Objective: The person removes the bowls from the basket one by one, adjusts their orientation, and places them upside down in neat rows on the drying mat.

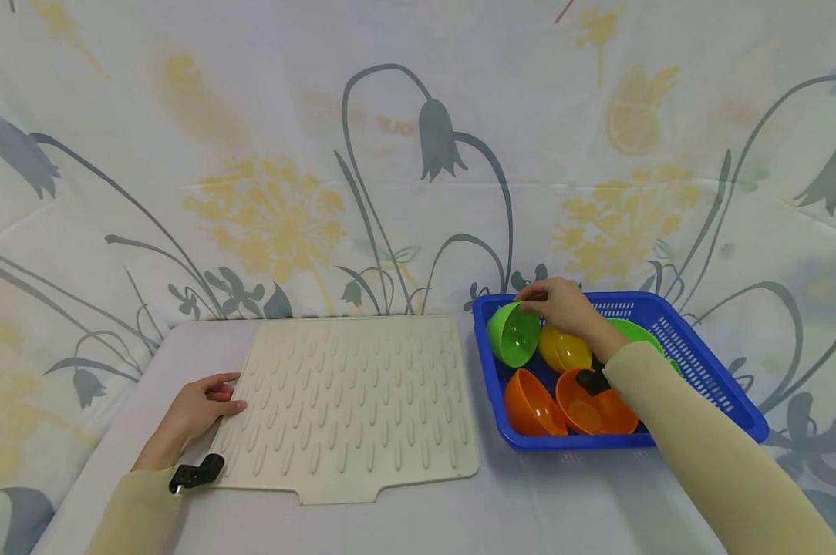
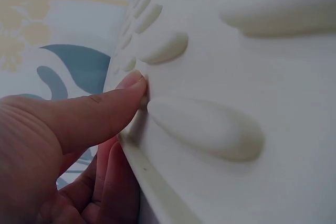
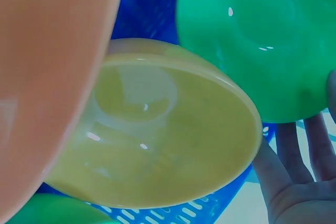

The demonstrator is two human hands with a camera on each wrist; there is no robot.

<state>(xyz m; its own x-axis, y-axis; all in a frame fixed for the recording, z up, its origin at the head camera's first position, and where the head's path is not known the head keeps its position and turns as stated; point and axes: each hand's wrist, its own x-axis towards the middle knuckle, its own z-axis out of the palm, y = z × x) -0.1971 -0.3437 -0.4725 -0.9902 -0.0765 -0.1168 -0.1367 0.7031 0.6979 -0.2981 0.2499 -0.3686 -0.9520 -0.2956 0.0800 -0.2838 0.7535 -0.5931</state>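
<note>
In the head view my left hand pinches the left edge of a cream drainboard with rows of raised oval ridges. The left wrist view shows the thumb on top of the board's rim and the other fingers below it. My right hand grips the rim of a green bowl, tilted in the back left corner of a blue basket. A yellow bowl lies on its side close to that hand in the right wrist view.
Two orange bowls lie at the front of the basket. Another green piece of tableware is partly hidden behind the right forearm. A white cloth covers the table, and a flower-printed cloth hangs behind it.
</note>
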